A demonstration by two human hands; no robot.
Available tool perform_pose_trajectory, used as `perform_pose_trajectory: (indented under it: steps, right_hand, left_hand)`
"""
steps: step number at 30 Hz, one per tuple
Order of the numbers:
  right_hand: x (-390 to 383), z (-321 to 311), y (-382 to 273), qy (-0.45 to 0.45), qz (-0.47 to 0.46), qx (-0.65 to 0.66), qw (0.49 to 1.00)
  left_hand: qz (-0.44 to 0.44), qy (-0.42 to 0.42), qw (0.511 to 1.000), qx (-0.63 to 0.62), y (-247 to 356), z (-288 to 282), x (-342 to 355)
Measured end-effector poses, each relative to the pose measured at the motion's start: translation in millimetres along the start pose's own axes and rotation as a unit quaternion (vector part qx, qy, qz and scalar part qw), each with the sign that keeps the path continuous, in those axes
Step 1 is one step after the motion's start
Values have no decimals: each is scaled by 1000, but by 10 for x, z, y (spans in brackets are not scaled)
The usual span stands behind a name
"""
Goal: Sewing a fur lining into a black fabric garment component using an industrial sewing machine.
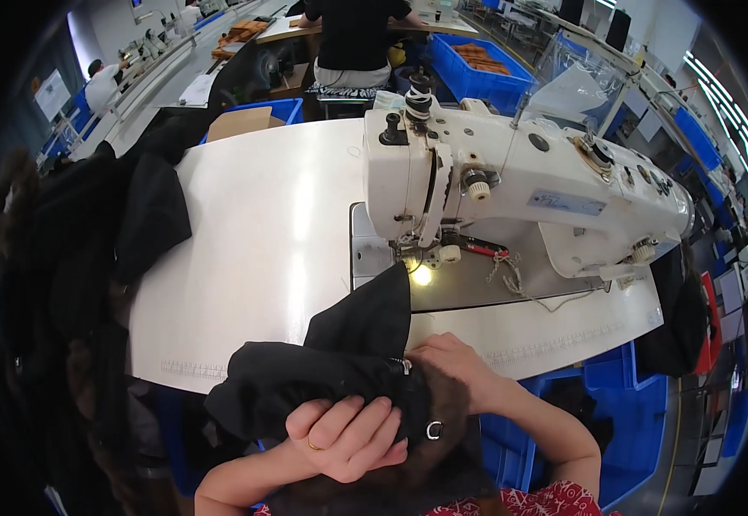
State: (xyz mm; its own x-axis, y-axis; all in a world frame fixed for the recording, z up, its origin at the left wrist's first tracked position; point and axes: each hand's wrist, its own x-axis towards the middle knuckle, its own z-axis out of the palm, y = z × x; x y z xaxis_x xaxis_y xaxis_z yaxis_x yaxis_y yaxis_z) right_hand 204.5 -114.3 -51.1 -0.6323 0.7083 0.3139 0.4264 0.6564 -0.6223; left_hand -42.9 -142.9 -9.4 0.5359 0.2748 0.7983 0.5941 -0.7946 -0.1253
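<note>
A black cloth garment with brown fur trim [305,383] is overlapping the near edge of a white sewing table [245,215], its bulky folds running left to right. Its pointed black flap [370,314] is aiming away from the person, slightly rightward, toward the needle area of a white metal sewing machine [494,163]. The left hand [348,437] is clasping the folds; apart from it, the right hand [458,361] is touching the upper right side, its partly hidden grip remaining unclear.

No readable text. Pale-blue rectangular label [567,203] on white metal sewing machine [511,155], ruler scales [554,345] on glossy white tabletop [236,224]: illegible.
</note>
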Motion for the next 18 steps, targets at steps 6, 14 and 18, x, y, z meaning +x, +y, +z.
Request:
perform_pose_trajectory:
  steps: [6, 14, 18]
  right_hand:
    - [-499, 200, -175, 103, 27, 76, 991]
    - [-2259, -303, -1277, 358, 294, -56, 885]
    - [-3584, -113, -1904, 619, 469, -234, 585]
  left_hand:
    - [59, -40, 992, -105, 77, -117, 107]
    - [73, -1, 996, -55, -311, -634, 232]
    - [-113, -101, 972, -183, -444, -430, -76]
